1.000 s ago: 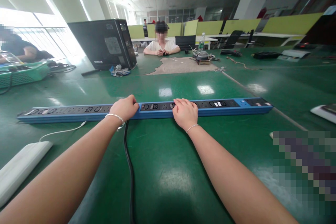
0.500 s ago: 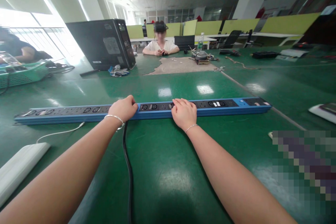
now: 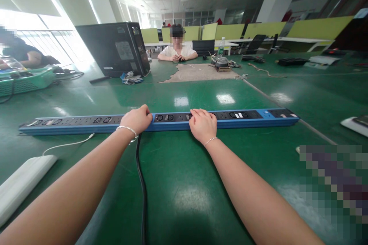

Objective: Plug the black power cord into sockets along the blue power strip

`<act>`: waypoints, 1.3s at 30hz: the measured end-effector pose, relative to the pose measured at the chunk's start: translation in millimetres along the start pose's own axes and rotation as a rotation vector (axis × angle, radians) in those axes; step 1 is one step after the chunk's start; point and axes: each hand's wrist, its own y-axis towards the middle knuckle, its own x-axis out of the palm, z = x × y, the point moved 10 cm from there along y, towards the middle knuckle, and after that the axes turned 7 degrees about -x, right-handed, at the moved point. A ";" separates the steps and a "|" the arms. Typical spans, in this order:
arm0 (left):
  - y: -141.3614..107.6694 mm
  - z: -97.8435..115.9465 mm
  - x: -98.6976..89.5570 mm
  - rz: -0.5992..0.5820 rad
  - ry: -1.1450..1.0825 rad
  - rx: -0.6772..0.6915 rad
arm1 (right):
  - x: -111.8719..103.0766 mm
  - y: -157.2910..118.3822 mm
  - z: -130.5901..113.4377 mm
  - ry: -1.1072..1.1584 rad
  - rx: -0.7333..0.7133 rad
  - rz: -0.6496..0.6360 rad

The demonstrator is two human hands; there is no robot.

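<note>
Two bare hands lay on a long blue metal power strip with a black socket face (image 3: 169,126), which stretched flat across a glossy green tabletop (image 3: 178,172), reaching well out on both sides of them. The left hand (image 3: 135,118) was curled over the strip near its middle; the right hand (image 3: 203,123) lay a little apart from it, fingers together across the sockets. Both touched the strip, but the far-side fingertips were hidden, so whether either hand clasped it firmly or merely rested there could not be made out. A thick black cable (image 3: 143,187) ran from just below the left hand toward the wearer, between the forearms. Steadying the strip well seemed to call for light, even pressure from both hands, fingertips clear of the socket holes, and forearms off the cable. Far beyond the left hand, at the table's side, stood a light green plastic basket with perforated walls (image 3: 30,83); a clear see-through object showed at its top, its other contents unclear. Well beyond the right hand stood a clear plastic bottle with a green label (image 3: 220,48), its fill level too small to judge.
</note>
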 end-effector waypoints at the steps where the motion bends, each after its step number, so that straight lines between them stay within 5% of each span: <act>1: 0.8 -1.3 -1.0 0.006 -0.016 -0.003 | -0.2 0.0 -0.1 0.001 -0.001 0.000; 6: 2.0 -20.0 5.8 0.010 -0.209 -0.038 | -0.1 0.0 0.7 -0.010 0.003 -0.005; 12: -10.5 -38.1 17.6 0.274 -0.271 0.086 | 1.1 0.1 -0.7 -0.045 -0.004 -0.016; 23: -20.1 -21.3 23.7 0.303 -0.123 0.252 | -3.2 0.3 -4.4 -0.066 -0.050 -0.003; 26: -21.5 -18.8 21.9 0.327 -0.152 0.242 | -3.9 -1.8 -32.5 -0.023 -0.171 -0.006; 33: -21.7 -22.4 19.6 0.335 -0.181 0.214 | 25.4 -0.6 -149.2 0.170 -0.416 -0.052; 39: -21.0 -23.7 20.9 0.355 -0.186 0.211 | 51.4 22.2 -178.5 0.225 -0.380 -0.029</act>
